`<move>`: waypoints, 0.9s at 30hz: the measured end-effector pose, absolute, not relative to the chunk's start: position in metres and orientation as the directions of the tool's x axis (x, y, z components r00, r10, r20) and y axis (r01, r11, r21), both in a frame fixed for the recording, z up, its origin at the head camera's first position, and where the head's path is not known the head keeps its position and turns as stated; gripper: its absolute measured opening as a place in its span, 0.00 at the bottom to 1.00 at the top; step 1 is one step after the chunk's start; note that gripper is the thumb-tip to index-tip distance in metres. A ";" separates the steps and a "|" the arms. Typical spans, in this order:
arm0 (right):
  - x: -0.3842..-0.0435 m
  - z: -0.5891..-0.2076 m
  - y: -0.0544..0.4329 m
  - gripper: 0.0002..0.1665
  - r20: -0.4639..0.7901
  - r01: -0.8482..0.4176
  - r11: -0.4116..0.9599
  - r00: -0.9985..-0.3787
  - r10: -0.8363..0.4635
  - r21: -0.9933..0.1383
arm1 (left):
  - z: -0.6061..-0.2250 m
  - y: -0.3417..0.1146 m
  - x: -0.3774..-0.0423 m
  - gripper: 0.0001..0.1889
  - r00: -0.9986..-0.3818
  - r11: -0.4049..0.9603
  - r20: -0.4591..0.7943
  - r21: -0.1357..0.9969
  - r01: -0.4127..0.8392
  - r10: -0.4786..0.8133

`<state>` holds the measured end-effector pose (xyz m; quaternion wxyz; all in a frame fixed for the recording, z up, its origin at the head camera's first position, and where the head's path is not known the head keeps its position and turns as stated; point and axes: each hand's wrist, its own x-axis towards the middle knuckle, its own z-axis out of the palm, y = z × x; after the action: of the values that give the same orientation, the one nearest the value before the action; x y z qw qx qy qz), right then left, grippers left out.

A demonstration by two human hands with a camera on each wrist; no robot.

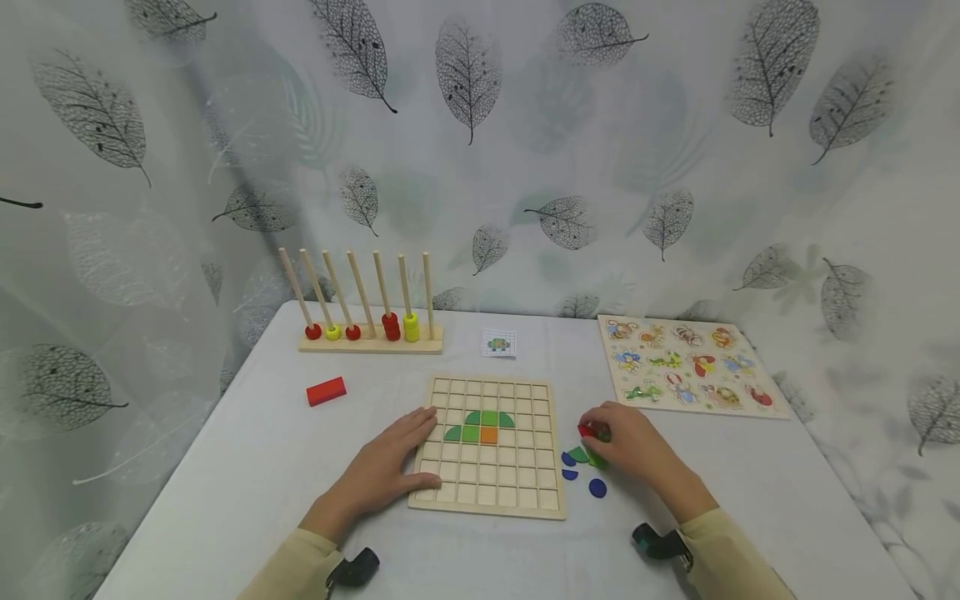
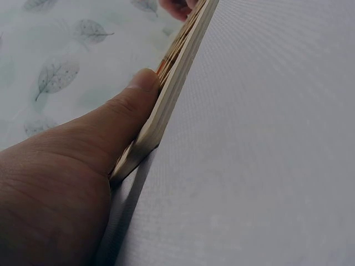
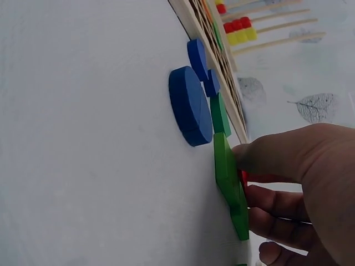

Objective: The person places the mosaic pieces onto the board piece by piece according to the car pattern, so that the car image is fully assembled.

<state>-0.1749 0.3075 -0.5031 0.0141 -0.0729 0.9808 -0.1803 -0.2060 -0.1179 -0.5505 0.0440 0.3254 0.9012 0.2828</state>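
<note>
In the head view my left hand rests on the left edge of a wooden grid board, thumb on top. Set in the grid are a green square, an orange square and several more green pieces. To the right of the board my right hand pinches a small red piece between thumb and fingers. Green pieces lie against those fingertips in the right wrist view. Beside them are a blue round piece and two blue half-round pieces. The red piece's shape is mostly hidden.
Behind the board lies a small picture card. A peg stand with red and yellow beads is at the back left, a red block in front of it. An insect picture board lies at the back right.
</note>
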 end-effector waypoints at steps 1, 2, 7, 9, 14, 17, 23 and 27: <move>-0.175 -0.503 0.307 0.14 -0.001 -0.135 0.924 -0.989 -0.145 -0.357 | -0.551 -0.118 -0.206 0.54 -0.784 0.628 0.106 0.538 0.562 0.611; -0.175 -0.504 0.307 0.14 0.002 -0.134 0.924 -0.990 -0.143 -0.359 | -0.551 -0.118 -0.206 0.54 -0.784 0.628 0.106 0.538 0.562 0.612; -0.174 -0.502 0.306 0.14 0.035 -0.127 0.916 -0.992 -0.123 -0.380 | -0.551 -0.117 -0.206 0.54 -0.786 0.634 0.097 0.535 0.559 0.611; -0.173 -0.501 0.305 0.13 0.054 -0.132 0.913 -0.991 -0.120 -0.385 | -0.551 -0.117 -0.206 0.55 -0.788 0.639 0.091 0.533 0.556 0.609; -0.172 -0.496 0.303 0.11 0.101 -0.154 0.909 -0.987 -0.124 -0.387 | -0.550 -0.117 -0.206 0.55 -0.791 0.638 0.080 0.545 0.544 0.606; -0.170 -0.492 0.301 0.11 0.129 -0.170 0.904 -0.983 -0.129 -0.392 | -0.549 -0.117 -0.206 0.55 -0.791 0.639 0.078 0.544 0.544 0.606; -0.167 -0.487 0.299 0.11 0.186 -0.207 0.897 -0.972 -0.144 -0.389 | -0.550 -0.117 -0.207 0.55 -0.791 0.638 0.089 0.539 0.550 0.606; -0.166 -0.484 0.296 0.13 0.213 -0.224 0.894 -0.966 -0.149 -0.389 | -0.551 -0.117 -0.207 0.55 -0.789 0.636 0.090 0.542 0.550 0.607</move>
<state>-0.1656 0.2965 -0.4842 -0.0891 -0.0964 0.9689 -0.2096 -0.2069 -0.1166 -0.5510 0.0505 0.3205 0.9029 0.2820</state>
